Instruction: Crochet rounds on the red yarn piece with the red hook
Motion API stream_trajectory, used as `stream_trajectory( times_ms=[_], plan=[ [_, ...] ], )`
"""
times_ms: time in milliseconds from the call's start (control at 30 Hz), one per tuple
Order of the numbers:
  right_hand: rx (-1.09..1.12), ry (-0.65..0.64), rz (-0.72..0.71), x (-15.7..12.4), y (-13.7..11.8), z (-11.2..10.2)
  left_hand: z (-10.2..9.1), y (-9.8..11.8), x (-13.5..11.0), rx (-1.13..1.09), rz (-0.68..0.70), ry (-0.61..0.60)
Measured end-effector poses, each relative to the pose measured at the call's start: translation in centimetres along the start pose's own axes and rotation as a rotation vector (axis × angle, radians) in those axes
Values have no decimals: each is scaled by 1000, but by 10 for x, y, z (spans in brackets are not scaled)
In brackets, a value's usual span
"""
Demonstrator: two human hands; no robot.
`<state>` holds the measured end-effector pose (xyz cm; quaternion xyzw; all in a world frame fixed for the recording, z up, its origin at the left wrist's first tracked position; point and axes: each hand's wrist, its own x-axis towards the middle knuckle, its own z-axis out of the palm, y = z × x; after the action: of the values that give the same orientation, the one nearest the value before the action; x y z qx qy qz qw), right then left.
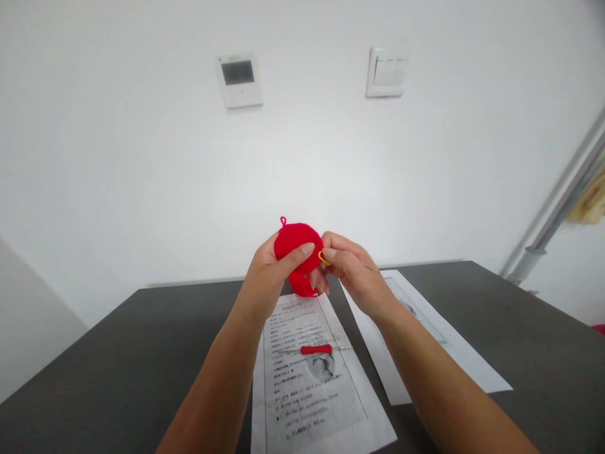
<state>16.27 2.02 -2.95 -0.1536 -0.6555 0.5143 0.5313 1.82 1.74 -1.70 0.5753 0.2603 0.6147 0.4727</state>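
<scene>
A person's left hand [268, 277] and right hand [353, 272] hold a red crocheted piece [295, 241] raised in mid-air above the far part of a dark table [118, 366], in front of a plain white wall. The left hand is closed on the work, its thumb laid across the front and its fingers hidden behind. The right hand's fingertips are pinched together on a small yellow ring [324, 257] at the piece's right edge. A tiny yarn loop [283, 221] stands up from the rounded top, and a looser fold of red hangs below between the two hands. The piece looks light and soft, likely to flex and stretch under pressure rather than slip or break, so a flat pinch through its body seems the steadiest hold. The edge stitches by the ring call for fingertip care. Whether the ring is clipped through a stitch cannot be told. Below the hands, a red-handled crochet hook [316, 349] lies across the nearer printed sheet [302, 410], well apart from the work, with a second sheet [428, 337] angled just to its right. A wall control panel [239, 79] and a light switch [386, 71] are mounted high behind, and a metal pole [558, 214] leans at the right edge.
</scene>
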Motion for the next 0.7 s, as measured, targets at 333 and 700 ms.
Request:
stream_trajectory(
  times_ms=[333, 700],
  plan=[
    [0, 1, -1, 0, 0, 0, -4, -2, 2, -19, -7, -62],
    [-29, 10, 4, 0, -1, 0, -5, 0, 2, 7, -10, -105]
  ],
)
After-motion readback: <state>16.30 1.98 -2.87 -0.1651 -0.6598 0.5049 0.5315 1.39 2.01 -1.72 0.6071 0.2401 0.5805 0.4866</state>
